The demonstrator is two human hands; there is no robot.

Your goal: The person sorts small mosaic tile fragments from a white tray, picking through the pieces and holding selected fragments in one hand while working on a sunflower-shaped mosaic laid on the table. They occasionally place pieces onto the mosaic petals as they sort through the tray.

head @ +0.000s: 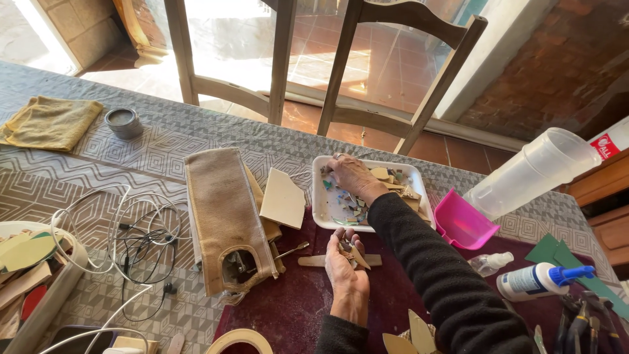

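A white rectangular tray [321,210] sits on the table just beyond a dark red mat [288,308], and it holds a scatter of small broken tile pieces [350,206] in tan, blue and green. The right hand [352,177], its arm in a black sleeve [439,269] crossing over the tray's near edge, reaches into the far left part of the tray with fingers bent down onto the pieces; whether it has pinched one cannot be told. The left hand [346,272] lies palm up on the mat just in front of the tray, loosely cupped and half open, with a few tan shards [350,252] resting on its fingers. Under that hand lies a flat wooden stick [314,261]. To the left of the tray a larger beige tile piece [282,198] leans beside a long tan fabric pouch [223,210], and a small metal tool [291,250] lies near the pouch's lower end. Right of the tray stands a pink plastic scoop [462,226], with a clear plastic jug [534,170] tipped on its side behind it. Nearer on the right lie a small clear bottle [490,263], a white glue bottle with a blue cap [540,278] and green sheets [557,252]. Far left on the patterned tablecloth [164,147] are tangled white cables [124,242], a yellow cloth [49,122] and a small round tin [124,122]. Two wooden chairs [406,78] stand at the table's far side
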